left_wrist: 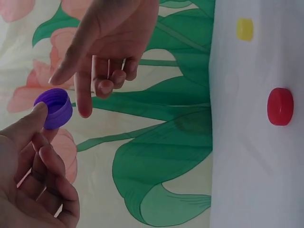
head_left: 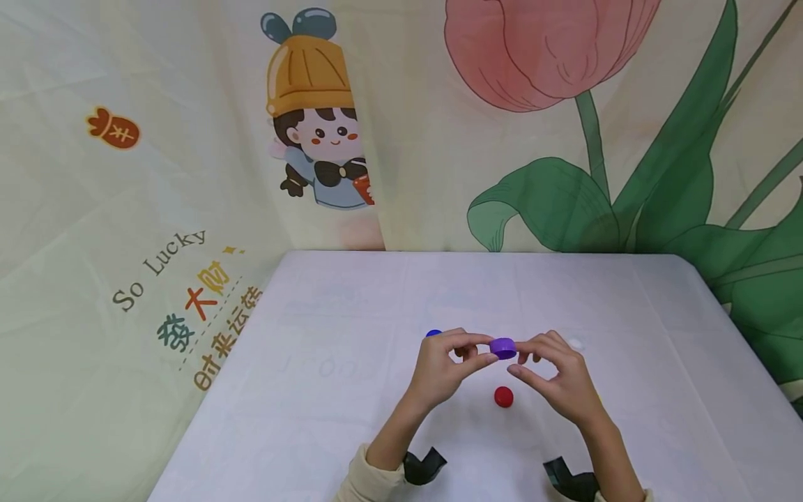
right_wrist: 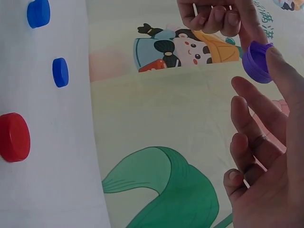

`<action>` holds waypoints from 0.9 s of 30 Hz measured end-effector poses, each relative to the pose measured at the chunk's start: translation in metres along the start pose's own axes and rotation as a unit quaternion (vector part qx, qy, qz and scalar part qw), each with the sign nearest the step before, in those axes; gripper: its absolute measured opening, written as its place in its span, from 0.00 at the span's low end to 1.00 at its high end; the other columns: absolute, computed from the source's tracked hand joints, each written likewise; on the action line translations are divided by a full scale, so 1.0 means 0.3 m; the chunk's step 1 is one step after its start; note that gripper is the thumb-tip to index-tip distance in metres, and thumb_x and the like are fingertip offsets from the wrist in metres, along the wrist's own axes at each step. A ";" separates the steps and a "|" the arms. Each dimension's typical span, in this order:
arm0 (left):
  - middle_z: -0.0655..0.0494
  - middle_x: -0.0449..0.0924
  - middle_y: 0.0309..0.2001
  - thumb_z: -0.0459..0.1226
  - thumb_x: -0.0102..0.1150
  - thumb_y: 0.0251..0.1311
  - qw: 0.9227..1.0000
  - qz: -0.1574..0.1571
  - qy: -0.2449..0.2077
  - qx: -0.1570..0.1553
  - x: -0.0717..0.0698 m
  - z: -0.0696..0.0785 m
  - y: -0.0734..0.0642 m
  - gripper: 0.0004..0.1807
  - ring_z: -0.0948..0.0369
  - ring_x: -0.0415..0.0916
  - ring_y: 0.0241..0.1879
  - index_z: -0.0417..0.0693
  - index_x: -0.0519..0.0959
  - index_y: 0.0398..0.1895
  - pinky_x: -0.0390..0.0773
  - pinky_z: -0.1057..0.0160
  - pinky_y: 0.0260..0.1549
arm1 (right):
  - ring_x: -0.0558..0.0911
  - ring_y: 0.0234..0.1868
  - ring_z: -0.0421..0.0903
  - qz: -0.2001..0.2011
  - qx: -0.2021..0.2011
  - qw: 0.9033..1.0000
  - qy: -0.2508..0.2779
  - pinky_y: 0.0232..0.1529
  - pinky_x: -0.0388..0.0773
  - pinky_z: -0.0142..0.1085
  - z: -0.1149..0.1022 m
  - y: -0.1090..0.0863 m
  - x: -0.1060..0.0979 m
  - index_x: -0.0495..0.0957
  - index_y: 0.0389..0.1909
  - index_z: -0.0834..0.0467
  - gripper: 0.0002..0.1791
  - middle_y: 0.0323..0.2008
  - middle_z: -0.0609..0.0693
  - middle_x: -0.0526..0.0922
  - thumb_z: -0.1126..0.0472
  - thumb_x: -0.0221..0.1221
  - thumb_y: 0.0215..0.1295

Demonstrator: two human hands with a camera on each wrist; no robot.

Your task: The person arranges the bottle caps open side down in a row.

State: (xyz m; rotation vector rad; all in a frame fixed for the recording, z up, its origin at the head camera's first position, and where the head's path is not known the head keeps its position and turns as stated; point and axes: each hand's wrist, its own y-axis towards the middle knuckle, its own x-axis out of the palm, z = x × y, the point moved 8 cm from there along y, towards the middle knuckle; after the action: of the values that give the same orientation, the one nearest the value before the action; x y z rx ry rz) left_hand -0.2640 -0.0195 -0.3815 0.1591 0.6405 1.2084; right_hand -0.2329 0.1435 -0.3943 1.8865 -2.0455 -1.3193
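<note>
Left hand [head_left: 439, 366] pinches the purple cap [head_left: 502, 348] between thumb and index finger, raised above the white table [head_left: 351, 307]. Right hand [head_left: 564, 376] stands spread beside it; contact cannot be confirmed. Progress, as judged: handling of the purple cap under way, setting down not yet done; red cap [head_left: 504, 397], two blue caps [right_wrist: 60, 72] and yellow cap [left_wrist: 245, 29] lie unheld. Purple cap: short, hollow cylinder, apparently plastic, ridged inside. Red cap: smooth-topped, rounded edge.

The left hand [head_left: 439, 371] pinches while the right hand [head_left: 567, 382] faces it, thumb [head_left: 530, 377] and forefinger [head_left: 533, 348] parted.
</note>
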 end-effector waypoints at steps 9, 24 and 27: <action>0.60 0.69 0.18 0.33 0.69 0.47 0.991 -0.003 0.037 0.129 -0.001 0.060 -0.009 0.13 0.70 0.65 0.21 0.43 0.84 0.39 0.68 0.74 0.20 | 0.71 0.33 0.40 0.000 -0.020 0.999 0.033 0.31 0.68 0.29 -0.128 0.033 -0.037 0.81 0.31 0.64 0.10 0.27 0.48 0.78 0.77 0.63 0.44; 0.65 0.70 0.20 0.41 0.68 0.50 0.970 -0.008 0.125 0.210 0.011 0.088 -0.024 0.14 0.74 0.64 0.24 0.50 0.84 0.41 0.65 0.79 0.27 | 0.71 0.32 0.43 -0.017 0.011 0.998 0.053 0.30 0.68 0.31 -0.112 0.035 -0.030 0.82 0.32 0.63 0.10 0.28 0.47 0.79 0.76 0.62 0.48; 0.65 0.70 0.20 0.41 0.68 0.50 0.970 -0.009 0.126 0.206 0.011 0.083 -0.024 0.14 0.73 0.64 0.24 0.50 0.84 0.42 0.66 0.79 0.27 | 0.71 0.31 0.46 -0.012 0.011 0.998 0.054 0.30 0.67 0.31 -0.113 0.034 -0.030 0.82 0.31 0.63 0.09 0.27 0.46 0.79 0.76 0.62 0.48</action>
State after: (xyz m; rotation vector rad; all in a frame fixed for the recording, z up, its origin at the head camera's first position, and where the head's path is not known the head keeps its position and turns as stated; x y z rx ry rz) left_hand -0.2440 -0.0137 -0.3658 0.3519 1.1117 1.0740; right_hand -0.2196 0.1320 -0.3624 1.9504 -1.9994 -1.1784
